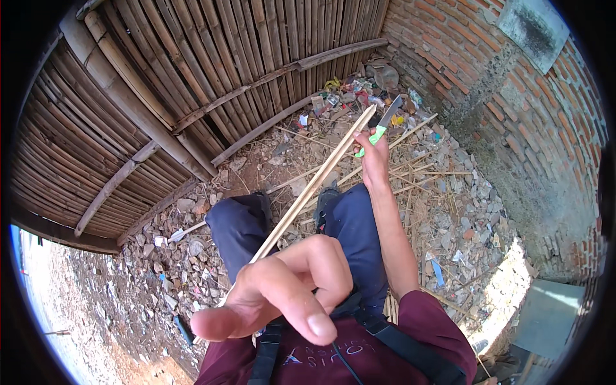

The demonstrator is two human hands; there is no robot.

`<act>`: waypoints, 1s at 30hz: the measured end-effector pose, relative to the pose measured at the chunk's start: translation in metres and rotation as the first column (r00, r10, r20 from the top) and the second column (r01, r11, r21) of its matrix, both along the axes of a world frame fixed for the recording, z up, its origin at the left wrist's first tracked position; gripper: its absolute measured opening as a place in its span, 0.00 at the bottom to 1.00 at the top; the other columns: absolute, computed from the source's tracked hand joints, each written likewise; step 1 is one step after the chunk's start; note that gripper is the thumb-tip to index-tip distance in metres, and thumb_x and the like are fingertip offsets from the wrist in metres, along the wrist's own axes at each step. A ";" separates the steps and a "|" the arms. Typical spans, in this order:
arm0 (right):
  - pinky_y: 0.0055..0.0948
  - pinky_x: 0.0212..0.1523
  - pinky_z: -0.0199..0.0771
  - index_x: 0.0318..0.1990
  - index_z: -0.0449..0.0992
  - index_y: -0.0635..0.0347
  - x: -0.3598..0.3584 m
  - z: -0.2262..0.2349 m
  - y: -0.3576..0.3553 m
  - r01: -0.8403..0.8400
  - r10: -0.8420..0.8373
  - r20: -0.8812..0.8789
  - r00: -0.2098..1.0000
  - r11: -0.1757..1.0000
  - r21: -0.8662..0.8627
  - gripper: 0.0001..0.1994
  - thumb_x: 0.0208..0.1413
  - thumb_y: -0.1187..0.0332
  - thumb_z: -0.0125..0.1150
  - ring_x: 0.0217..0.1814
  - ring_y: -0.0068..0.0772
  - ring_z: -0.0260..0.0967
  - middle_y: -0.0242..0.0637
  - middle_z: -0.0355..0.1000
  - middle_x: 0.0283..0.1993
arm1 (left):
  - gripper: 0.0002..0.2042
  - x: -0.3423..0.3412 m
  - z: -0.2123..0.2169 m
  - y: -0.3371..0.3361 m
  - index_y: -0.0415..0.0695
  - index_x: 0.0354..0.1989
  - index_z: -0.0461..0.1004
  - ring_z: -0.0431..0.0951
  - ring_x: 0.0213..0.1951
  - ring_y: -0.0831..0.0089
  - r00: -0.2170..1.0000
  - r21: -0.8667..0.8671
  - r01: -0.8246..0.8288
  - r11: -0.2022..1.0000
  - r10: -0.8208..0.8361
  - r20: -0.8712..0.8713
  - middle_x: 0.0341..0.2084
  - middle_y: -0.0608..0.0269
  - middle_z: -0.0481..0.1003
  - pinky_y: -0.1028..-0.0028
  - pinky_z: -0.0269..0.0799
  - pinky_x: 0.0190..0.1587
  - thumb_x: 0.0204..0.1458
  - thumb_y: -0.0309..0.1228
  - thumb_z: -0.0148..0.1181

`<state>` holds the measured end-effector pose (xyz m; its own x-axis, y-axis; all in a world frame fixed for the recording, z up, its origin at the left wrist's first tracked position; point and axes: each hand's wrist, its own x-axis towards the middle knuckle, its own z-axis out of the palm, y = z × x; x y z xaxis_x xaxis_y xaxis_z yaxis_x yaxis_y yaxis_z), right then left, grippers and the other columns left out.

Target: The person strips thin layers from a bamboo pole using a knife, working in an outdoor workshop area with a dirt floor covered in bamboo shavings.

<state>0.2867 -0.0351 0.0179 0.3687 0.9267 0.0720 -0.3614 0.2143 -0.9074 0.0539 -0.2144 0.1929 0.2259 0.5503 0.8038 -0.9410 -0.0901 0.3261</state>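
Observation:
Large and close in the foreground is my left hand point(282, 282), thumb and index finger spread apart and the other fingers bent. Nothing shows in its grip. Farther out, my right hand point(375, 157) is closed around the green handle of a knife point(389, 114), its blade pointing up and away. A long pale bamboo strip point(314, 184) slants from beside the right hand's thumb down to the left, over my knees. Its lower part passes behind the left hand, so I cannot tell whether they touch.
Loose bamboo sticks point(420, 173) lie on rubble ground point(462, 224) at the right. Litter point(359, 93) is heaped in the far corner. A bamboo slat wall point(212, 58) stands at the left and back, a brick wall point(462, 45) at the right. A grey panel point(548, 317) is at lower right.

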 end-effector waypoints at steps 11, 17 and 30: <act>0.26 0.36 0.70 0.46 0.62 0.51 -0.003 -0.002 -0.005 0.021 -0.020 0.081 0.997 1.000 -0.008 0.17 0.60 0.77 0.67 0.40 0.20 0.68 0.28 0.68 0.39 | 0.45 0.047 0.027 -0.039 0.38 0.53 0.79 0.65 0.32 0.72 0.888 0.050 0.420 0.906 -0.422 0.183 0.34 0.56 0.68 0.70 0.62 0.41 0.65 0.74 0.36; 0.26 0.35 0.70 0.45 0.63 0.51 0.004 -0.004 -0.006 0.034 -0.034 0.097 0.995 0.999 -0.003 0.16 0.60 0.76 0.67 0.38 0.20 0.69 0.29 0.69 0.39 | 0.45 0.054 0.030 -0.049 0.38 0.53 0.79 0.64 0.32 0.72 0.846 0.040 0.498 0.866 -0.495 0.200 0.34 0.56 0.68 0.69 0.62 0.41 0.65 0.73 0.36; 0.28 0.36 0.71 0.47 0.63 0.55 0.000 -0.007 -0.002 0.032 -0.034 0.092 0.995 0.999 0.026 0.17 0.59 0.76 0.68 0.37 0.23 0.70 0.32 0.70 0.39 | 0.44 0.058 0.035 -0.071 0.38 0.51 0.79 0.64 0.32 0.70 0.806 0.041 0.559 0.828 -0.554 0.207 0.34 0.57 0.67 0.68 0.62 0.41 0.66 0.73 0.35</act>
